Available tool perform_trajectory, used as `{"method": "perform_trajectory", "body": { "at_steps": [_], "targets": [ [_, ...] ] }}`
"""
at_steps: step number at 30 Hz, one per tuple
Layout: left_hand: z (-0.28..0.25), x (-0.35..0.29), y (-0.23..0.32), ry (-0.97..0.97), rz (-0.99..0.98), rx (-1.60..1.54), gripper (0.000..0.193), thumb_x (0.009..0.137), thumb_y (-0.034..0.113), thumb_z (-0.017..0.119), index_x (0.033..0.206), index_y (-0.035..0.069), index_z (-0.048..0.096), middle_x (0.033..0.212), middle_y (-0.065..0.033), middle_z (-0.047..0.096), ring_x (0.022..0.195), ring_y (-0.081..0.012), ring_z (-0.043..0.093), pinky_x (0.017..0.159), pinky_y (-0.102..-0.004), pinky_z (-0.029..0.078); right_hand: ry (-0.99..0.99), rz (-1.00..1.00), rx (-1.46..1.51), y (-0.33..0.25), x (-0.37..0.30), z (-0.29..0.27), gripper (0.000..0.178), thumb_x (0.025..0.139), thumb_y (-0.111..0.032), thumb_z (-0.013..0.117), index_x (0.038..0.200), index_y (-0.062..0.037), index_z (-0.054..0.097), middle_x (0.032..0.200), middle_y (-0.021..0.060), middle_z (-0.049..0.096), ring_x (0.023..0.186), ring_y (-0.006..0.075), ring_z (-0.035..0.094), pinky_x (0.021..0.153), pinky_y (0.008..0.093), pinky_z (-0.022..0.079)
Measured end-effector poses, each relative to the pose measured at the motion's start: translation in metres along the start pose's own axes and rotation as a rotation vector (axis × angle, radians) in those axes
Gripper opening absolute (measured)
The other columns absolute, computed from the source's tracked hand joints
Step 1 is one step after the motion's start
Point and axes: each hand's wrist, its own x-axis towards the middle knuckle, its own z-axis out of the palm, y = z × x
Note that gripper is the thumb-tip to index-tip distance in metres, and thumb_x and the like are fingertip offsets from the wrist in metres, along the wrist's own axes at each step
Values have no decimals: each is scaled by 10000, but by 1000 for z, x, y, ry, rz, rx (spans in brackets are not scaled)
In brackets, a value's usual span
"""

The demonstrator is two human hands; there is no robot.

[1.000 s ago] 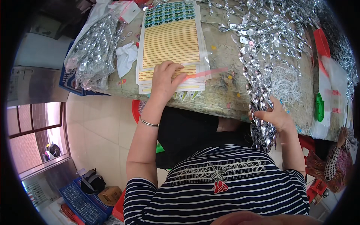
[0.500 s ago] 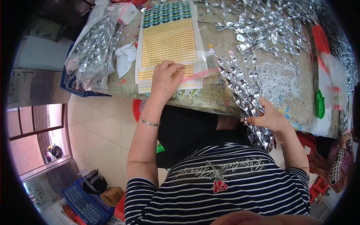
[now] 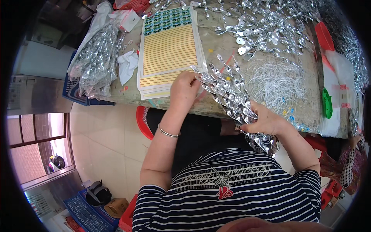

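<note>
My right hand [image 3: 266, 119] is wrapped round a thick bundle of shiny silver twisted strips [image 3: 232, 96], holding it slanted over the table's near edge. The lower ends hang down against my striped shirt; the upper ends fan out to the left. My left hand [image 3: 184, 89], with a metal bangle at the wrist, is closed in a pinch at the bundle's upper left tips. What its fingertips grip is hidden. Beside it lie stacked sticker sheets [image 3: 169, 50], yellow with thin lines and a band of green-blue dark ovals. A thin pink strip [image 3: 228, 63] shows behind the bundle.
More twisted silver strips [image 3: 266, 29] spread over the far right. A heap of white string [image 3: 276, 83] lies right of the bundle. Bagged silver strips [image 3: 96, 58] and a crumpled white tissue [image 3: 127, 65] sit left. A green plastic tool [image 3: 327, 103] lies at the right edge.
My left hand has moved right, from the sheets to the bundle's tips. The bundle and my right hand have shifted slightly left. The pink strip no longer stretches visibly from my left hand.
</note>
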Motion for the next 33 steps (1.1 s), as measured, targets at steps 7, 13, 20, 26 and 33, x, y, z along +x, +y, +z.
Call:
{"method": "perform_trajectory", "body": {
  "at_steps": [7,13,20,26,33],
  "targets": [
    [3,4,3,151,-42,-263,81,814,58,666,876,5,668,790,-41,578,653,-105,532,610,-237,443,2,21,67,24,4,-2,673,707,-132,701,1293,32,414,1009,94,606,873,130,576,837,265,451],
    [0,4,24,120,1,-221,66,805,70,671,827,14,642,780,-73,578,609,-155,568,570,-280,458,52,-11,16,45,8,-3,688,696,-152,716,1292,28,424,994,100,609,871,147,572,834,275,449],
    [-5,6,43,165,112,-121,53,791,54,670,806,28,626,776,-65,565,592,-178,562,568,-290,459,29,34,19,40,10,-10,614,713,-97,699,1282,-44,474,1063,45,615,951,108,555,879,270,434],
    [-2,10,37,232,319,20,61,795,41,668,838,6,642,858,-70,595,698,-157,596,634,-269,492,101,-24,-164,33,8,-3,583,695,-153,694,1206,16,470,1016,139,622,929,214,591,849,316,458],
    [3,9,50,165,222,-150,41,775,22,645,801,14,614,948,-98,635,813,-230,606,666,-319,504,90,50,-188,33,13,-8,609,689,-139,701,1230,-2,455,1031,74,607,938,133,546,868,287,437]
  ]
}}
